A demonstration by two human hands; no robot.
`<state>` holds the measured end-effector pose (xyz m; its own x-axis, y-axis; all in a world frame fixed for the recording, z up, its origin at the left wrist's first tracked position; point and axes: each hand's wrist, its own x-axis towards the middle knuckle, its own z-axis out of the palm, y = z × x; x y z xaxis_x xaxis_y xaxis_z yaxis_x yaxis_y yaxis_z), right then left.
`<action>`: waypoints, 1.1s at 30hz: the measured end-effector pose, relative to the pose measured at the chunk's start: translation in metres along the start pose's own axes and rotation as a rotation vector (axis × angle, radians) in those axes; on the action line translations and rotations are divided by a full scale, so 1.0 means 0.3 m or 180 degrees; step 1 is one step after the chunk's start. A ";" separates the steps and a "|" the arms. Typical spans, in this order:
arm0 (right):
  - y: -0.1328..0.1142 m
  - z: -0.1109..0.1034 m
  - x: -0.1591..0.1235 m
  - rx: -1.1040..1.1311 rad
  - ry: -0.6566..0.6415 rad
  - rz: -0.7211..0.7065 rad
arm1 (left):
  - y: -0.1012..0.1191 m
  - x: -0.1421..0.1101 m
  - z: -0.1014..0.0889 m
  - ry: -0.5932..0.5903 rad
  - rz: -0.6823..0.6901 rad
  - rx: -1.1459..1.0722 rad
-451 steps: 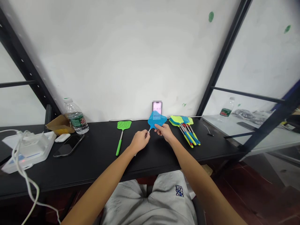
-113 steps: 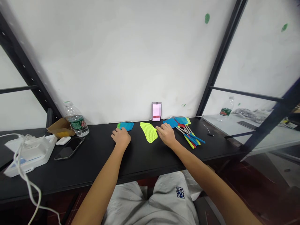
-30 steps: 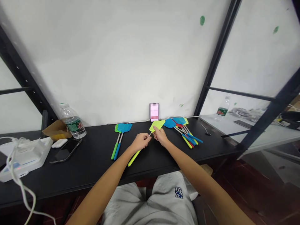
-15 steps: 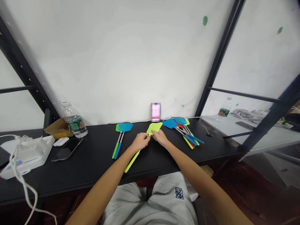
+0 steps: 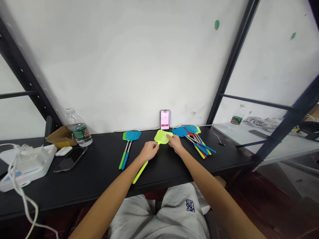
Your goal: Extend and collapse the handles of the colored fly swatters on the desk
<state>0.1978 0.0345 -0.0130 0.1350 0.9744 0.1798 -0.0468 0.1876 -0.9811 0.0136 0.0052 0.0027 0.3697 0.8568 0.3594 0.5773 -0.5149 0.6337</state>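
A yellow-green fly swatter [image 5: 161,136] lies between my hands, its perforated head toward the wall and its grip toward me. My left hand [image 5: 150,150] is closed on the swatter's neck, just below the head, and covers most of the shaft. With thumb and fingers, my right hand [image 5: 175,143] pinches the right edge of the head. To the left, a green fly swatter [image 5: 124,155] and a blue fly swatter [image 5: 129,149] lie side by side. Several blue, red and yellow-green fly swatters [image 5: 199,146] overlap in a pile on the right.
A lit phone [image 5: 164,119] leans against the wall behind the swatter. At left are a water bottle [image 5: 81,130], a cardboard box [image 5: 59,137], a dark phone [image 5: 71,160], a white earphone case [image 5: 64,151] and a power strip [image 5: 37,169] with cables. Black posts [image 5: 230,66] flank the black table [image 5: 99,179].
My right hand has slid from near the swatter's neck to the right edge of its head, uncovering more of the mesh. My left hand stays at the neck.
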 end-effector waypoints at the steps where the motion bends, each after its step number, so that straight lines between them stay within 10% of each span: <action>1: -0.002 -0.003 0.001 0.0084 -0.0016 0.0053 | -0.002 0.000 0.002 -0.0001 0.0011 0.0002; 13: 0.010 -0.077 0.057 0.0656 -0.0098 0.0376 | -0.006 0.000 0.012 -0.0087 0.0128 -0.0108; 26: 0.056 -0.092 0.077 -0.0592 0.0303 -0.0559 | 0.036 -0.023 0.017 -0.0455 0.0228 -0.0376; 33: -0.010 -0.072 0.044 0.0127 0.0274 0.0095 | 0.001 -0.012 0.020 -0.0243 0.0157 -0.0134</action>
<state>0.2212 0.0441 -0.0092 0.2174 0.9657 0.1421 -0.0914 0.1651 -0.9820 0.0168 0.0018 -0.0023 0.4523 0.8251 0.3387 0.5265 -0.5535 0.6453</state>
